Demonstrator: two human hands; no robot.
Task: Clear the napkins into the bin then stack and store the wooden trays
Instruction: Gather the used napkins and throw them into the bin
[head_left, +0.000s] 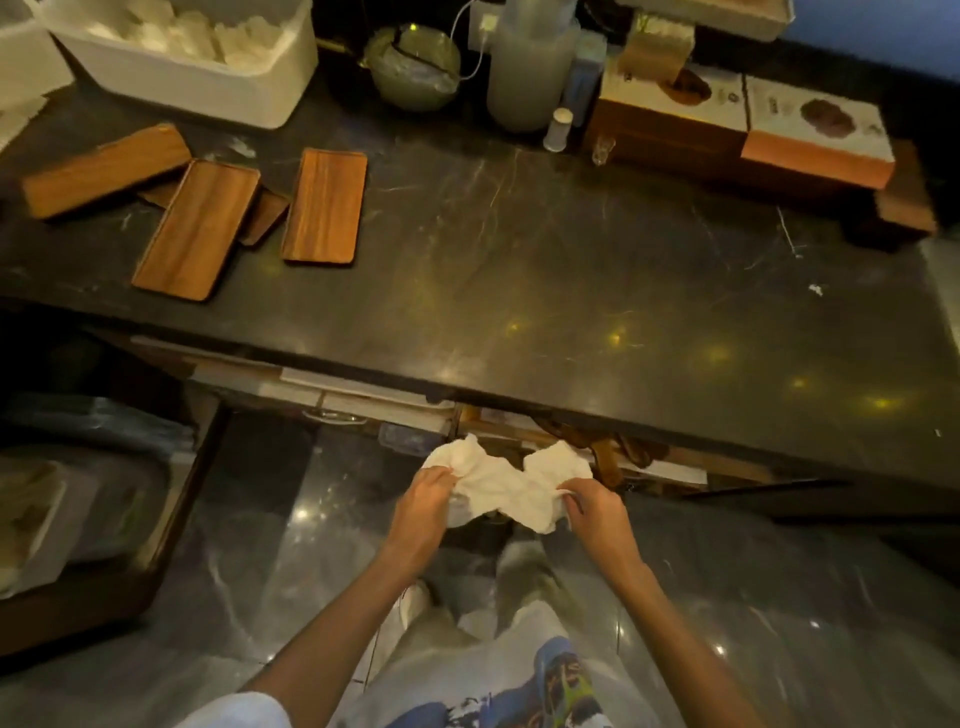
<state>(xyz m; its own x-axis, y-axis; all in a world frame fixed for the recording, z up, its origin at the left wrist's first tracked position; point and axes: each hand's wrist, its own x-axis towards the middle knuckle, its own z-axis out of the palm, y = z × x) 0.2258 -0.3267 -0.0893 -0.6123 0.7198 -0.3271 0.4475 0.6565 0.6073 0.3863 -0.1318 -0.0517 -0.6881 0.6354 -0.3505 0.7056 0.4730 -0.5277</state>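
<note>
Napkins (506, 486), white and crumpled into one bundle, are stretched between both hands, in front of the desk edge and above the glossy floor (779, 597). Left hand (423, 499): fingers (441, 475) closed, pinching the bundle's left end. Right hand (592, 506): fingers (569, 488) closed, pinching its right end; a loose fold hangs just below them. The two hands are near each other, the cloth spanning the gap.

Dark marble desk (571, 270) lies beyond the fingers. Wooden trays, well apart from the hands, sit at its far left: one tray (324, 207) lies flat and alone; left of it a second tray (197, 231) rests over a smaller, partly hidden piece (265, 215); further left a third tray (104, 170) lies angled, underside up as far as can be told. None are stacked squarely.

Beyond the trays stands a white tub (249, 98) of pale folded items. Far beyond the right fingers: a glass bowl (413, 70), a translucent jug (530, 67) and printed boxes (748, 119).

Just past the fingers, under the desk lip, an open drawer (571, 441) shows brown objects; too dim to identify. Left of the left fingers, low at the frame's edge, a lined container (62, 519) sits inside an open cabinet; contents are blurred.
</note>
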